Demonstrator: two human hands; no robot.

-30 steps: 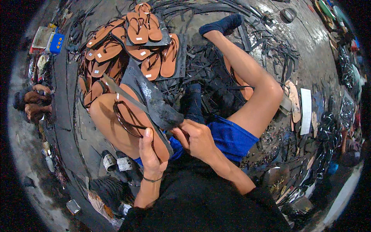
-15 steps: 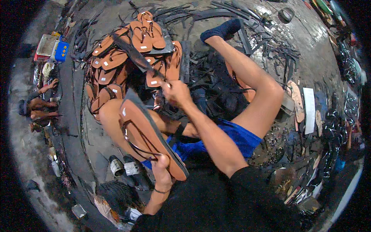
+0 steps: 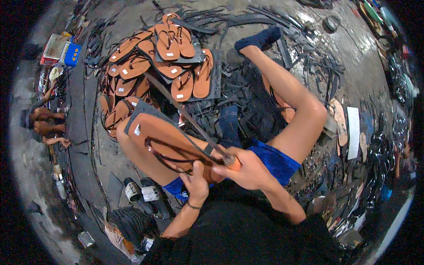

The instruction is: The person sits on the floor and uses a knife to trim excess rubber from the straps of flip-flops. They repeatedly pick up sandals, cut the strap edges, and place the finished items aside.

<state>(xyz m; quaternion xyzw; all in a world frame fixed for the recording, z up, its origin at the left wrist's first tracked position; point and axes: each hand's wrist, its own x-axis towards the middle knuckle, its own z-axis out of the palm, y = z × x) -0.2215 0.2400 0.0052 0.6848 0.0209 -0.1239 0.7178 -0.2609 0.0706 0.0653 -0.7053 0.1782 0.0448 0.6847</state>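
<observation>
My left hand (image 3: pixel 195 185) grips a brown flip-flop (image 3: pixel 165 134) near its heel end, thumb on top beside the strap. The flip-flop has dark thong straps, a small white label and a black sole sheet that sticks out past the toe. My right hand (image 3: pixel 249 170) is closed round the orange handle of a long knife (image 3: pixel 190 118). Its blade, seen nearly edge-on, points away to the far left along the flip-flop's right side. Whether the blade touches the sole I cannot tell.
Beyond my left knee lies a heap of finished-looking brown flip-flops (image 3: pixel 181 88). Black rubber offcuts (image 3: pixel 240 86) cover the floor between my legs. Black slide sandals (image 3: pixel 152 194) lie at near left. Another person (image 3: pixel 44 121) sits at far left, near a blue box (image 3: pixel 73 54).
My right hand has come back toward me and down, bringing the knife from above the heap to beside the flip-flop. The flip-flop has turned flatter and tipped further left.
</observation>
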